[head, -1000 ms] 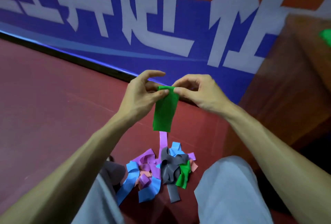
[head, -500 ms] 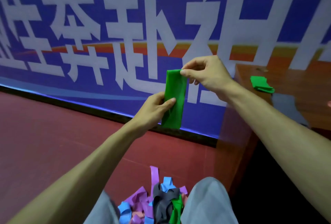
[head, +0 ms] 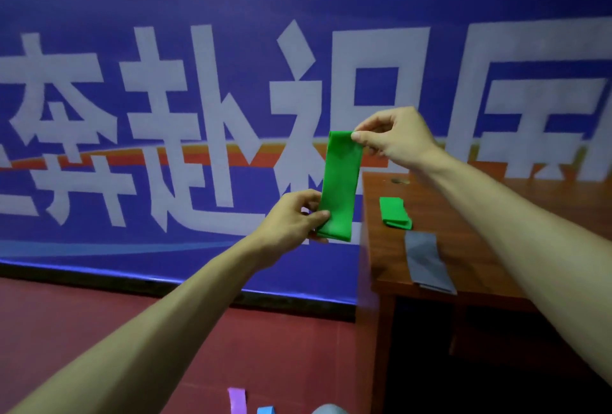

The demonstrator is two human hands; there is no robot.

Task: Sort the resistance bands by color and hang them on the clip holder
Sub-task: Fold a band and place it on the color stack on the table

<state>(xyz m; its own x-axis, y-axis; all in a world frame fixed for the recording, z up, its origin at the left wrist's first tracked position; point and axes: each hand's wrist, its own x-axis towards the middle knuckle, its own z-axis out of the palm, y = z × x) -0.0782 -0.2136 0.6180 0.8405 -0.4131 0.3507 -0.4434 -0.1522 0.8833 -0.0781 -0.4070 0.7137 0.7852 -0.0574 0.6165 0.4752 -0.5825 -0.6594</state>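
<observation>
A green resistance band (head: pixel 339 186) hangs flat and upright in the air between my hands. My right hand (head: pixel 395 138) pinches its top right corner. My left hand (head: pixel 293 220) pinches its lower left edge. On the wooden table (head: pixel 463 248) to the right lie a folded green band (head: pixel 394 213) and a flat grey band (head: pixel 427 261). At the bottom edge the tips of a purple band (head: pixel 236 400) and a blue band (head: pixel 265 409) show on the floor. No clip holder is in view.
A blue banner (head: pixel 231 82) with large white characters covers the wall ahead. Red floor (head: pixel 82 321) spreads to the left and below. The table's left edge stands just right of the held band. A grey-clad knee (head: pixel 326 408) shows at the bottom.
Both hands raised the green band and stretched it lengthwise, left hand sliding to its bottom end. The view tilted up, so the floor pile is nearly gone and the table came into view.
</observation>
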